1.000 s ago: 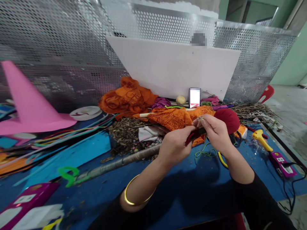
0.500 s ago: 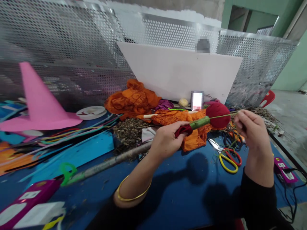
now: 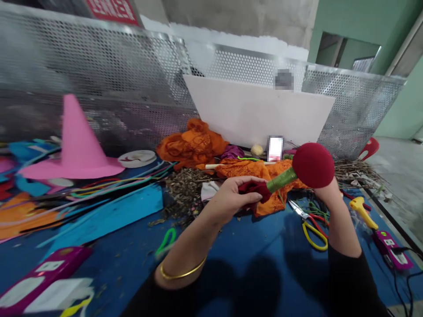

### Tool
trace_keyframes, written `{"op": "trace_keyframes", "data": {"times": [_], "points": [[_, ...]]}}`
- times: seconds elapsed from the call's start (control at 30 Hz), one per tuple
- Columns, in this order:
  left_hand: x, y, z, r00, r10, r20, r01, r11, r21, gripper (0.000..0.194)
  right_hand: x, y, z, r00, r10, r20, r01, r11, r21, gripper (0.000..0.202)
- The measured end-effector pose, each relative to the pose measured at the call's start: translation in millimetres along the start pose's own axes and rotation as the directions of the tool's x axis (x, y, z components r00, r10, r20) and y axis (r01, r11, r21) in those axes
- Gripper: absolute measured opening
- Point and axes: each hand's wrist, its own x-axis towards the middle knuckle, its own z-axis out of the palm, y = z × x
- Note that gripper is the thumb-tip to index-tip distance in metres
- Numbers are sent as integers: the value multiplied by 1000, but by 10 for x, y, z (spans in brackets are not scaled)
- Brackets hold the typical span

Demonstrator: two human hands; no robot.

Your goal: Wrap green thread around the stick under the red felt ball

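Note:
My left hand [image 3: 236, 196] is closed around the gathered red cloth tail of a cloth-covered ball [image 3: 313, 165]. The round red end points up and to the right, and green string [image 3: 281, 180] is wound tightly round the neck below it. My right hand [image 3: 325, 193] is behind the ball, its fingers hidden, so I cannot tell whether it grips anything. Below it on the table lie scissors [image 3: 313, 231] with one yellow and one red handle, blades spread. Loose green string [image 3: 317, 211] lies beside them.
Orange patterned cloth [image 3: 193, 143] and dry plant bits [image 3: 180, 187] are behind my left hand. A pink cone hat [image 3: 79, 136] stands left. A yellow-handled tool [image 3: 363, 212] and purple power strip [image 3: 393, 251] with cables lie right. A white board [image 3: 261, 105] leans behind.
My right hand, which was pulling the green string taut to the right, is now behind the ball. The ball has tilted upward and come nearer. The view has shifted slightly.

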Motion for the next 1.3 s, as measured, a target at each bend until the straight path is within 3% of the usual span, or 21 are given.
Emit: {"op": "trace_keyframes", "data": {"times": [0.07, 0.13, 0.23, 0.3, 0.37, 0.47, 0.53, 0.63, 0.77, 0.93, 1.1, 1.23, 1.3], "points": [[19, -24, -19, 1000, -2, -5, 2, 996, -85, 46, -86, -156, 254, 987, 24, 158, -50, 985, 165, 13], [42, -48, -24, 1000, -11, 19, 14, 989, -145, 46, -180, -313, 505, 931, -6, 365, -146, 910, 388, 27], [73, -63, -27, 999, -24, 27, 29, 976, -218, 47, -280, -479, 694, 863, -57, 502, -186, 888, 421, 25], [92, -57, -40, 1000, -19, -3, 18, 965, -261, 46, -310, -539, 667, 882, -58, 468, -102, 946, 309, 27], [112, -49, -57, 999, -12, -37, 1, 955, -297, 45, -329, -572, 592, 951, -102, 293, 30, 970, 240, 30], [143, -61, -53, 999, -16, -39, 3, 948, -317, 44, -378, -598, 568, 981, -187, 44, 154, 905, 397, 28], [161, -89, -19, 1000, -21, -13, 16, 949, -316, 43, -420, -614, 640, 989, -147, 21, 107, 801, 589, 34], [182, -138, 50, 1000, -4, 23, 11, 951, -309, 37, -446, -652, 769, 997, 2, 81, -66, 605, 794, 41], [206, -190, 96, 999, 29, 27, -20, 956, -294, 47, -398, -722, 791, 938, 263, 224, -321, 419, 849, 41], [241, -264, 97, 996, -21, 85, 43, 963, -266, 53, -401, -791, 700, 835, 468, 292, -484, 368, 794, 40], [254, -280, 82, 994, -62, 89, 83, 961, -263, 53, -439, -755, 687, 796, 505, 332, -525, 305, 795, 37], [217, -209, 92, 1000, 26, -15, -29, 977, -212, 46, -408, -675, 772, 766, 583, 272, -459, 199, 866, 32], [186, -170, 113, 994, 97, -49, -102, 987, -128, 41, -394, -651, 827, 760, 602, 245, -439, 198, 877, 37]]}}
